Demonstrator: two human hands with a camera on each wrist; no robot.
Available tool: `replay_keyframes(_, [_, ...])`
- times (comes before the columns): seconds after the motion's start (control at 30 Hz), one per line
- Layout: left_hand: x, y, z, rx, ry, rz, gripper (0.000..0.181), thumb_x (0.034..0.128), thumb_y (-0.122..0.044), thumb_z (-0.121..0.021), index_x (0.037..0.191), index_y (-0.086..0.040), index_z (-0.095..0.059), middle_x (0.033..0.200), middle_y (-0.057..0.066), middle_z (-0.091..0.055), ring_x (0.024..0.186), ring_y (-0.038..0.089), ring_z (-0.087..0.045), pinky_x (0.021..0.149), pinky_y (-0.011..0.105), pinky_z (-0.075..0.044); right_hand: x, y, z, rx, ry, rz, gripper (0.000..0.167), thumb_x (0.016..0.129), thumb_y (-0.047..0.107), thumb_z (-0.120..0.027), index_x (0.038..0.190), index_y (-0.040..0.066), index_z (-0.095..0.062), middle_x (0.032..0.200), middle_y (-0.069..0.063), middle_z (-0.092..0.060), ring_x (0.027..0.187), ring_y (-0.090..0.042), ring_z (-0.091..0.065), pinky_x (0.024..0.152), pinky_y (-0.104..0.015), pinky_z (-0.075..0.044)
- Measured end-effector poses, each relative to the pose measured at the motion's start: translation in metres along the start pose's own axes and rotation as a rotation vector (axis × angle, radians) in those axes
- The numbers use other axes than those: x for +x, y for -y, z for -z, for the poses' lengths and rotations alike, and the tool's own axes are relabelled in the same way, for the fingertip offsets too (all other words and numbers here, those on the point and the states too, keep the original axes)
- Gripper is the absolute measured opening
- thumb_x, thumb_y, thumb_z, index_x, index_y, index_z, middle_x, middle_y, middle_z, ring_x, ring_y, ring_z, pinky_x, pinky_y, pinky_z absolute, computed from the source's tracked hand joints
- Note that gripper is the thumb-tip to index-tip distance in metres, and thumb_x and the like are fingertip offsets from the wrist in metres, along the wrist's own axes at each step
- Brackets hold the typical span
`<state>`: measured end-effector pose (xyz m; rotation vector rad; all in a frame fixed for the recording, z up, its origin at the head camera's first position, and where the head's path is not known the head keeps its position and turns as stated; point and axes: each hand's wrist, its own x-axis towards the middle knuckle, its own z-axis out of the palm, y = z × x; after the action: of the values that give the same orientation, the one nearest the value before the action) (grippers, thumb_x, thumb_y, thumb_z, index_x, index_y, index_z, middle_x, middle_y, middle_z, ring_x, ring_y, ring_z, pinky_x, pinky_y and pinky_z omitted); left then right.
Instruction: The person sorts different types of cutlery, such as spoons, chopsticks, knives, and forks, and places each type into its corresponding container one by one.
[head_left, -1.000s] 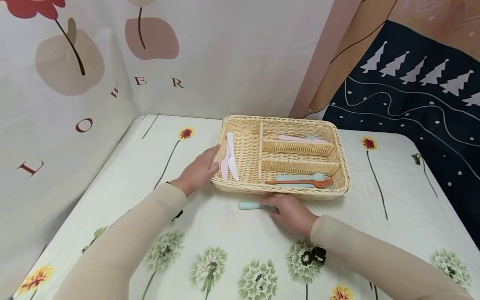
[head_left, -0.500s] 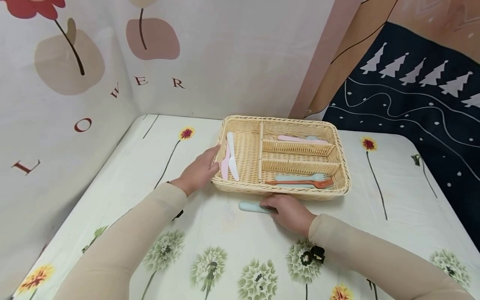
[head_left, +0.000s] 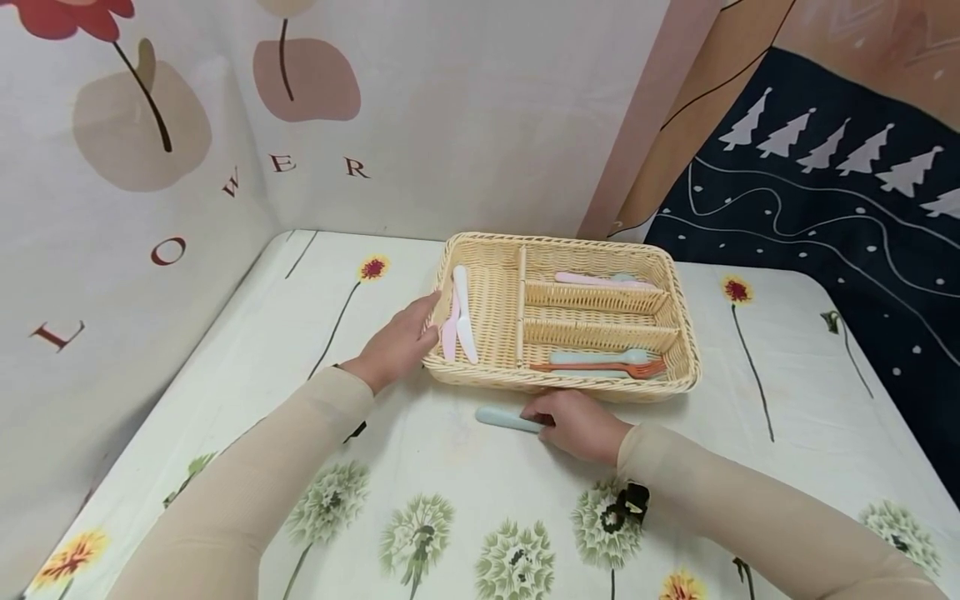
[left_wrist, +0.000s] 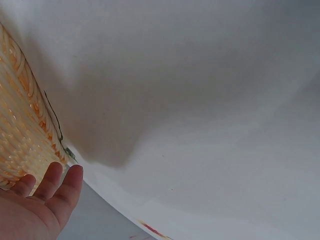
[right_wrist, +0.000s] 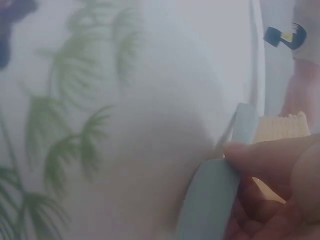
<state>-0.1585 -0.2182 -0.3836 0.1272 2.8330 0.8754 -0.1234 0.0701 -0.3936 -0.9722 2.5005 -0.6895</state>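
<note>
In the head view my right hand point(head_left: 581, 425) pinches a light blue-green knife point(head_left: 504, 419) just in front of the basket, its free end pointing left. The right wrist view shows thumb and fingers around the middle of this knife point(right_wrist: 210, 200). My left hand point(head_left: 397, 340) touches the left end of the divided wicker basket point(head_left: 562, 387), its fingers fairly straight against the side in the left wrist view. A white knife point(head_left: 462, 312) and a pink knife point(head_left: 450, 329) lie in the left compartment. An orange fork point(head_left: 637, 367) and light blue cutlery point(head_left: 585, 356) lie in the front right compartment.
Pink cutlery point(head_left: 603, 280) and a light blue piece lie in the back right compartment. Wicker dividers point(head_left: 600, 332) separate the sections. A flowered cloth point(head_left: 450, 475) covers the table, with printed curtains point(head_left: 480, 125) behind it.
The knife has turned slightly in my right hand, so its left end sits a little differently against the cloth. The left hand and the basket have stayed in place.
</note>
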Motion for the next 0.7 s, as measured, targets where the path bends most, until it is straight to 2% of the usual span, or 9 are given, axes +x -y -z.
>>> replay_keyframes(0.13, [0.001,-0.001,0.000,-0.003,-0.001,-0.008,0.063,0.0986,-0.028,-0.033,0.156,-0.012,-0.013,0.161,0.007,-0.018,0.148,0.025,-0.015,0.118,0.043,-0.015,-0.001,0.000,0.004,0.069,0.008,0.008,0.024,0.084,-0.001,-0.068,0.105,0.008,-0.073,0.096,0.001,-0.070,0.081,-0.007,-0.058,0.071,-0.024,-0.049])
replay_keyframes(0.33, [0.003,-0.001,-0.001,-0.020,-0.001,-0.002,0.064,0.0979,-0.027,-0.034,0.156,-0.012,-0.013,0.161,0.006,-0.018,0.148,0.024,-0.015,0.119,0.042,-0.015,-0.004,0.003,0.009,0.197,0.016,-0.028,0.027,0.086,0.000,-0.067,0.112,0.006,-0.071,0.105,-0.004,-0.070,0.098,-0.019,-0.064,0.082,-0.029,-0.052])
replay_keyframes(0.4, [0.003,0.000,-0.001,-0.023,-0.003,0.003,0.064,0.0975,-0.027,-0.035,0.156,-0.012,-0.014,0.161,0.006,-0.019,0.148,0.024,-0.016,0.118,0.042,-0.015,-0.006,0.004,0.010,0.229,0.019,-0.026,0.027,0.086,0.000,-0.066,0.112,0.005,-0.071,0.105,-0.005,-0.070,0.099,-0.021,-0.064,0.082,-0.030,-0.053])
replay_keyframes(0.57, [0.001,0.001,0.000,-0.031,-0.018,0.018,0.064,0.0971,-0.030,-0.037,0.156,-0.015,-0.017,0.160,0.005,-0.022,0.147,0.025,-0.018,0.118,0.044,-0.017,-0.010,0.004,0.014,0.285,0.022,0.021,0.025,0.086,0.000,-0.066,0.111,0.003,-0.071,0.104,-0.007,-0.070,0.093,-0.015,-0.063,0.076,-0.025,-0.051])
replay_keyframes(0.7, [0.000,0.000,0.001,-0.032,-0.033,0.032,0.063,0.0972,-0.030,-0.038,0.156,-0.017,-0.019,0.159,0.004,-0.025,0.146,0.027,-0.022,0.117,0.045,-0.020,-0.012,0.006,0.021,0.364,0.028,0.042,0.025,0.086,-0.002,-0.065,0.111,0.000,-0.070,0.099,-0.007,-0.068,0.083,-0.012,-0.059,0.068,-0.023,-0.050])
